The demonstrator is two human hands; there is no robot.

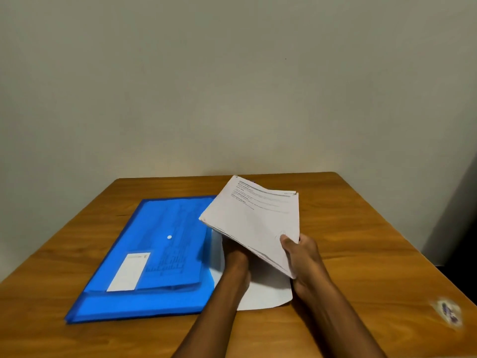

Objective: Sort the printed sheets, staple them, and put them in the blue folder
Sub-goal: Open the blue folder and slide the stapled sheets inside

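The right hand [300, 250] pinches the printed sheets [255, 220], lifted above the table's [361, 228] middle beside the blue folder [144, 254]. The sheets hide the left hand's [236, 257] fingers; its grip is unclear.

Left hand [236, 254] fingers hidden under raised white printed sheet stack [254, 223]; sheet text blurred, unreadable; forearms cut off at bottom edge.

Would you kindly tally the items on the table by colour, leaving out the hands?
Blue: 1, the blue folder, lying flat.
White: 2, the stack of printed sheets gripped by the right hand, and a loose white sheet on the table.
Mixed colours: 1, a blurred small item near the right edge.
Total: 4
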